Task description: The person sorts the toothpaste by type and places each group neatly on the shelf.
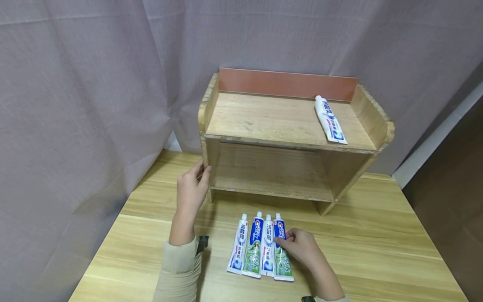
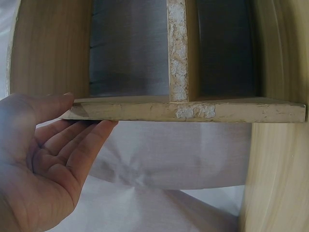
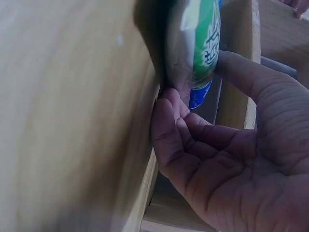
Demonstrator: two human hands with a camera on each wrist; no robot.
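Wooden shelf (image 1: 260,117), tubes (image 1: 267,247) in front, curtain (image 1: 264,37) behind

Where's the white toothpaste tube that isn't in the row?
In the head view, the white toothpaste tube lies on the top board of the wooden rack, toward the right, near its right side panel.

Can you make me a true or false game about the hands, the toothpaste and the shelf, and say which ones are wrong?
1. The left hand grips one side of the wooden shelf. True.
2. The right hand holds the rightmost tube in the row on the table. True.
3. The row has six tubes. False: it has four tubes.
4. Every cap in the row points away from the shelf. False: the caps point towards it.
5. A white tube lies on top of the shelf. True.
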